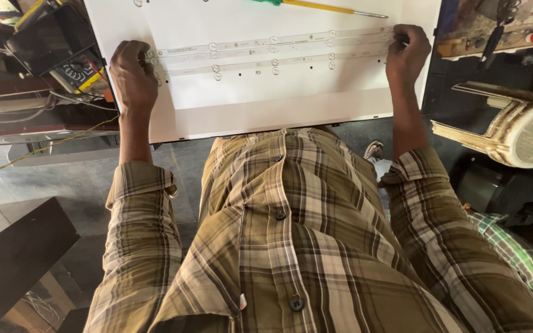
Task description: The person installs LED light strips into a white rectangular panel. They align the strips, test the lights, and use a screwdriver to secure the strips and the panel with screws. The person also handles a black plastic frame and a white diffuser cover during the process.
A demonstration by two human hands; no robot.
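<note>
Pressing both hands, left (133, 75) and right (407, 52), onto strip (272, 44) ends.

Soft, even daylight fills the room, falling mostly from above and ahead. The white panel (266, 98) is the brightest thing here, close to washed out along its top, yet free of hard glare. Only faint shadows sit under the left hand (133, 77) and right hand (407, 52). The floor (63, 185) and corners stay dim. Focus is sharp across the plaid shirt (291, 234); the wide lens bends straight edges near the frame's sides, and nothing shows motion blur.
</note>
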